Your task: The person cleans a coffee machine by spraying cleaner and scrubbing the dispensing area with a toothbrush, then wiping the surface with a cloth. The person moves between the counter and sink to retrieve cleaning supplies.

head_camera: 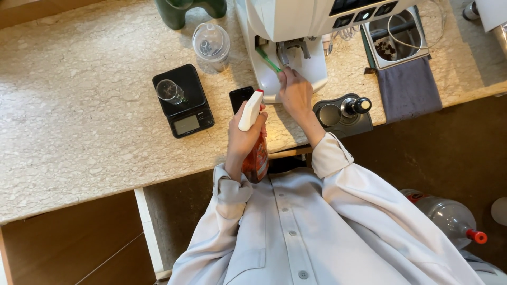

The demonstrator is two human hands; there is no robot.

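Head view looks straight down on us at a pale stone worktop (79, 121). Our left hand (244, 134) is wrapped around a spray bottle (255, 158) with orange liquid, its grip pressed round the neck and its white nozzle (250, 111) aimed up toward the machine, so it seems held ready beside the spot being cleaned. Our right hand (296, 92) reaches under the front of a white coffee grinder (296, 31); its grip pinches the end of a green brush (268, 59), angled up into the chute where grounds would collect. Left of the hands a black scale (186, 105) carries a small clear glass (170, 91), near enough to reach. Behind it stands a clear lidded cup (211, 45). Just right of the right wrist a dark tamping mat (343, 113) holds a tamper (356, 106), and beyond it a metal knock box (396, 34) sits above a grey cloth (409, 87), both close to the grinder
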